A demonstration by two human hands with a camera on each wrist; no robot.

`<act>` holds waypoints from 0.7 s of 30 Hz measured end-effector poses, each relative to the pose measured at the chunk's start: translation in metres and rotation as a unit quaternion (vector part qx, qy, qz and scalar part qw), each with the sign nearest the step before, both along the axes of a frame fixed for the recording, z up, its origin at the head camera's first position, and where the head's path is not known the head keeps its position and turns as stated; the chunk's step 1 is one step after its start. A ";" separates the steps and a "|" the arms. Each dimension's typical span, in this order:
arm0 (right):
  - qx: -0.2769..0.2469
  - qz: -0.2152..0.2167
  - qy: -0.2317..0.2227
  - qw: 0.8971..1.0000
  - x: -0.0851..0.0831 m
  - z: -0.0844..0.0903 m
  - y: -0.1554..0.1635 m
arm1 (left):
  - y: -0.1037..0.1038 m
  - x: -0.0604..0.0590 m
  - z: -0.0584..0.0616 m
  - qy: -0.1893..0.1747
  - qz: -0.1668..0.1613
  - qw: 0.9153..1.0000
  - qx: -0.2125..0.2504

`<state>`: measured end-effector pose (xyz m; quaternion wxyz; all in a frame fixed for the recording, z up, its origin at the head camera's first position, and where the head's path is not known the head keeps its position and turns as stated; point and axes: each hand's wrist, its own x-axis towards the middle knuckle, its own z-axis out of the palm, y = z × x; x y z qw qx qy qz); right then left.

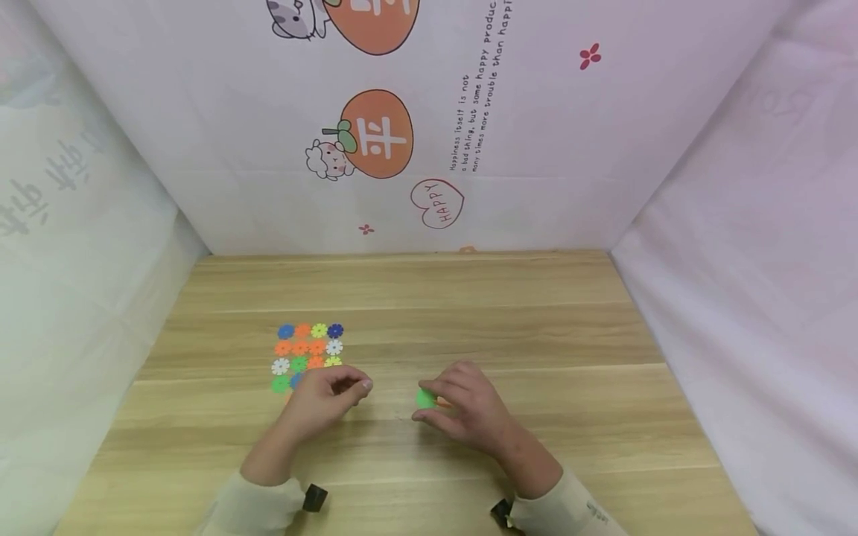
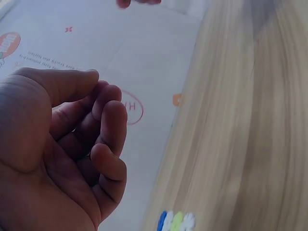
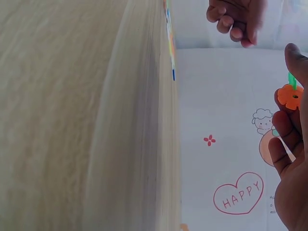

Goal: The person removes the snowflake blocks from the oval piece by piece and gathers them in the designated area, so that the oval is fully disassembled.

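Observation:
My right hand (image 1: 472,406) holds a green flower-shaped plastic disc (image 1: 425,399) and an orange one (image 1: 443,403) between thumb and fingers. In the right wrist view the orange disc (image 3: 290,97) faces the camera; the green disc (image 3: 292,80) stands edge-on against it, seemingly slotted together. My left hand (image 1: 325,398) hovers to the left of them, fingers loosely curled and thumb close to the fingertips. Nothing shows in its grasp in the left wrist view. Beneath and behind that hand, rows of coloured flower discs (image 1: 299,348) lie on the table, the nearest partly hidden.
A wood-grain table (image 1: 536,320) spreads under both hands. White printed cloth (image 1: 536,149) rises at the back, and plain cloth walls (image 1: 751,260) stand on either side. Black wrist-camera mounts (image 1: 314,498) sit at the sleeves.

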<state>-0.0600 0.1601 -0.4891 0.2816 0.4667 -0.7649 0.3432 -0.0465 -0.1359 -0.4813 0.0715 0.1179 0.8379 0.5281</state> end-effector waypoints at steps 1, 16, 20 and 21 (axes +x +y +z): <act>0.001 0.000 -0.002 1.000 0.000 0.000 0.000 | 0.003 0.001 -0.001 0.003 -0.008 1.000 0.001; 0.014 0.010 -0.003 1.000 0.002 0.001 -0.010 | 0.039 0.009 -0.002 0.006 -0.103 0.993 0.060; 0.011 0.014 0.005 1.000 0.003 0.000 -0.012 | 0.045 0.010 0.000 0.011 -0.106 0.992 0.072; 0.010 0.016 0.007 1.000 0.003 0.000 -0.013 | 0.046 0.010 0.000 0.012 -0.107 0.991 0.075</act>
